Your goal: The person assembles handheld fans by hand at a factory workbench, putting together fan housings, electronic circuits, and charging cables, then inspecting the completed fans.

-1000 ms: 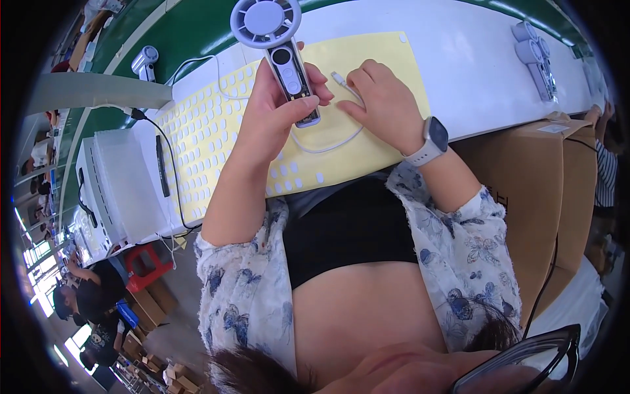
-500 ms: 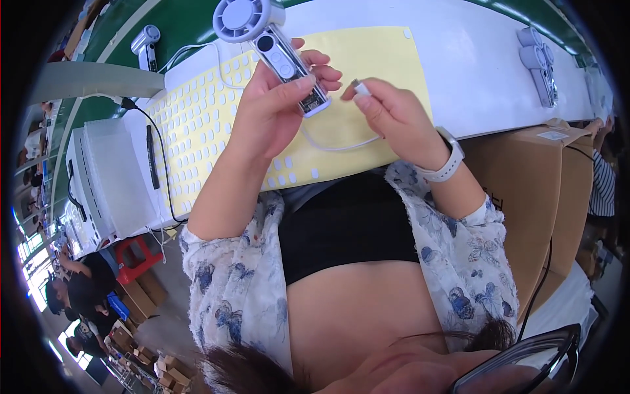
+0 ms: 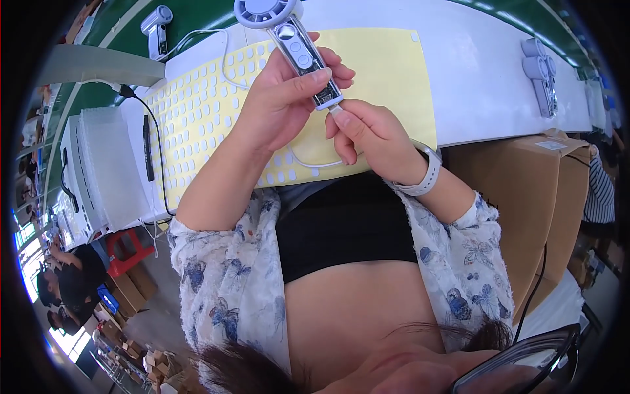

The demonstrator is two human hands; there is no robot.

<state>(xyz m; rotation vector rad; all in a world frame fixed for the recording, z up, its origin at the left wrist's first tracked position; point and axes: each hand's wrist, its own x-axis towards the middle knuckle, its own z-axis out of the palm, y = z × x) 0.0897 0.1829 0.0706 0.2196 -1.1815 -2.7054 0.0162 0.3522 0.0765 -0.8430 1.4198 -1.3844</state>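
Since the earlier frame, the right hand (image 3: pixel 373 139) has brought the white cable plug (image 3: pixel 335 109) up to the bottom end of the handheld fan (image 3: pixel 303 59) — I can't tell from my view whether it is seated. Thumb and forefinger pinch that plug. I see the left hand (image 3: pixel 281 98) curled around the fan's handle, thumb across its front. Beneath both hands, a yellow sticker sheet (image 3: pixel 387 69) covers part of the table (image 3: pixel 472 65); more fans (image 3: pixel 540 75) sit well off to the right hand's right.
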